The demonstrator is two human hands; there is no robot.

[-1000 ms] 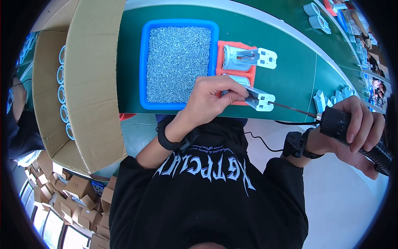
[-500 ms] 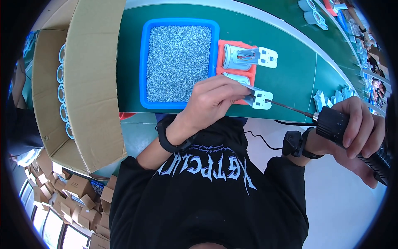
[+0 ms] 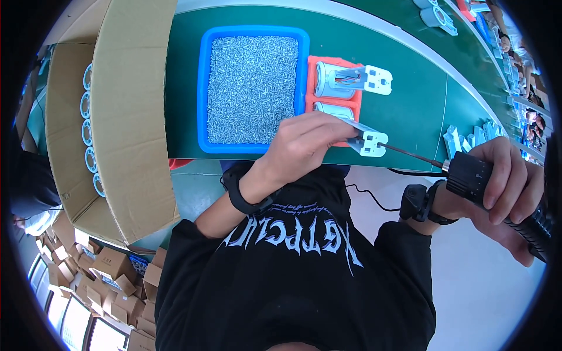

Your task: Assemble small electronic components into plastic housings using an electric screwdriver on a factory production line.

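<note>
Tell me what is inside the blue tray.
The blue tray is filled nearly to its rim with small silvery screws. Its floor is covered by them, and the left hand hides its near right corner.

This is a factory assembly line. A long green bench [image 3: 410, 111] carries a blue screw tray [image 3: 202, 88], with cartons [image 3: 111, 275] stacked on the floor.
</note>
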